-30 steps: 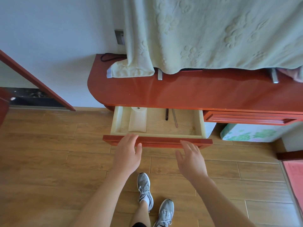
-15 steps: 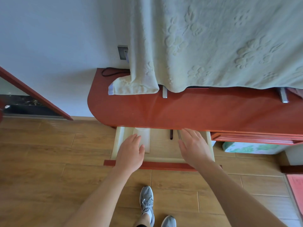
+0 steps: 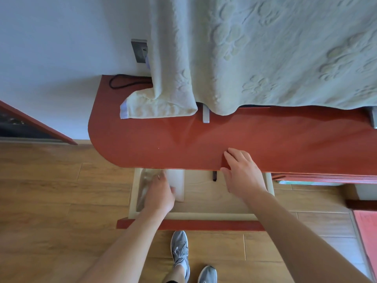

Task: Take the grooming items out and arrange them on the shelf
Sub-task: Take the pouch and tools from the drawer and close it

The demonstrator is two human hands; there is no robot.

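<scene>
Writing: the pale flat item (image 3: 177, 183) is blurred, and no lettering can be made out.
Surface: glossy red shelf top (image 3: 163, 144), rounded at its left end. A pale green towel (image 3: 265, 58) with raised paw prints hangs over its back, beyond the right fingertips.
Room: white wall, grey socket (image 3: 139, 51), black cable (image 3: 122, 83), wood-plank floor (image 3: 51, 190), grey trainers (image 3: 179, 248) below the arms.
Drawer (image 3: 204, 216): pulled out, pale wood inside, red front.
Left hand (image 3: 161, 194): inside the drawer and blurred. The thumb is on the pale flat item and the fingertips point toward clear plastic (image 3: 143, 186). Whether it grips cannot be told.
Right hand (image 3: 241, 174): fingers (image 3: 237, 155) straight and close together, lying on the shelf top's front edge.
Dark stick (image 3: 214, 176): in the drawer, just left of the right thumb.
</scene>
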